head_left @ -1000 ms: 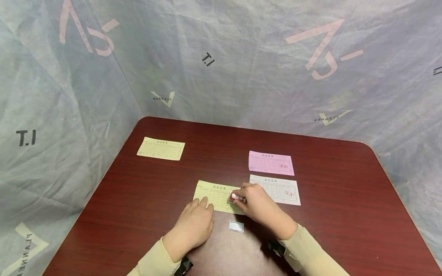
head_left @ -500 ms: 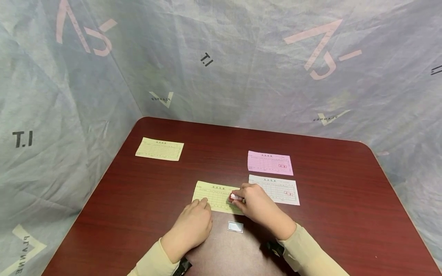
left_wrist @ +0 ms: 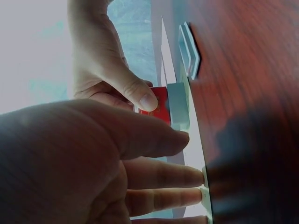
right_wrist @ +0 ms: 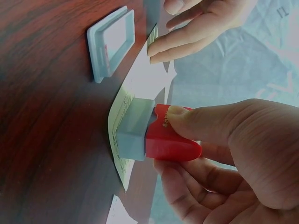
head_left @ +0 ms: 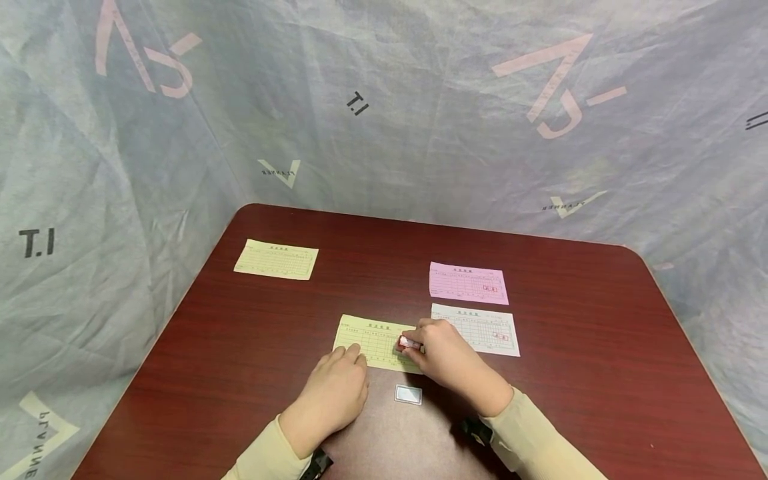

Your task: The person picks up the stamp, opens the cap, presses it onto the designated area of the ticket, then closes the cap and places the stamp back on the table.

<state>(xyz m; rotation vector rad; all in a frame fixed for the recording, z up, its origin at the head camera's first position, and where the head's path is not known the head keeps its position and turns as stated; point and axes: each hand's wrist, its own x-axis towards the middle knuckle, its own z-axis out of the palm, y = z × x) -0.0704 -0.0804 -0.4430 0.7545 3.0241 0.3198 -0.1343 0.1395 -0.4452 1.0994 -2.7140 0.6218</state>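
Note:
My right hand [head_left: 450,353] pinches a red and grey self-inking stamp [right_wrist: 170,137] between thumb and fingers. The stamp's grey base touches the right part of a yellow form slip [head_left: 369,340] on the table. My left hand [head_left: 336,390] rests its fingertips, fairly straight, on the lower left of that same slip. Just below the slip lies the stamp's grey rectangular cap [head_left: 409,395], which the right wrist view shows as a shallow tray with a raised rim. Whatever is under the stamp is hidden.
A white slip [head_left: 501,330] and a pink slip [head_left: 468,283], each with a red stamped mark at its right, lie on the right. Another yellow slip [head_left: 276,260] lies far left on the dark red table [head_left: 600,373]. Grey printed cloth [head_left: 384,100] hangs behind.
The whole head view has shifted slightly left. Both hands, the stamp and the slips keep their places relative to each other.

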